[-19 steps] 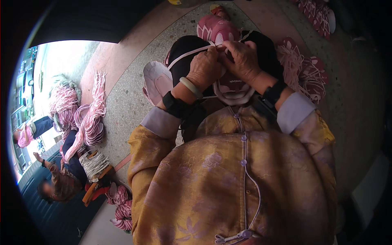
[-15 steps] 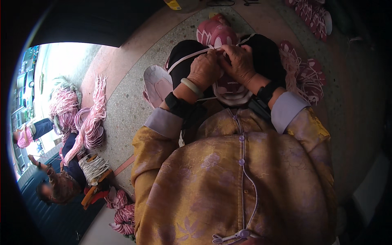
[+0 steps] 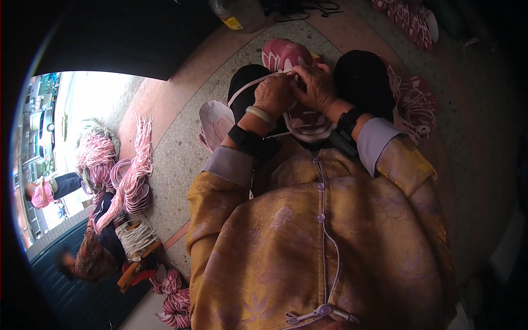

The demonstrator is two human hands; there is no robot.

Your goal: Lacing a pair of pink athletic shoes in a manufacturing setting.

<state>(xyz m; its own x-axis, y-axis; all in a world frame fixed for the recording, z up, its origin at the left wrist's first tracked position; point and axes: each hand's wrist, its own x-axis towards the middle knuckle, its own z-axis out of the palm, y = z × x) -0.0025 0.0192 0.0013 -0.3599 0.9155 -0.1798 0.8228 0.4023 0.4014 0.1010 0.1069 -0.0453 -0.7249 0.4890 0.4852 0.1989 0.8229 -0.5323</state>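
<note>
Between my knees lies a dark red and pink shoe upper (image 3: pixel 309 122), its pale rim toward my body. A flat pale shoelace (image 3: pixel 246 89) loops over my left knee and runs up to my fingertips. My left hand (image 3: pixel 273 97), with a pale bangle at the wrist, is closed in a pinch on the shoelace. Touching it, my right hand (image 3: pixel 316 88) is bent over the upper, thumb and fingers pinched at the lace. The fingertips partly hide the eyelets. Just beyond them sits a stack of pink and red uppers (image 3: pixel 287 55).
A pale upper (image 3: pixel 217 122) lies beside my left knee. Laced uppers (image 3: pixel 415 107) are heaped at my right, with more (image 3: pixel 406 22) farther off. At left are bundled pink laces (image 3: pixel 132 176), a spool of white cord (image 3: pixel 137 239) and a seated person (image 3: pixel 93 256). A clear container (image 3: pixel 237 14) stands ahead.
The whole view has shifted slightly. My right knee has moved outward, away from my right hand. Both hands stay together at the lace. The seated person's arm has drawn in.
</note>
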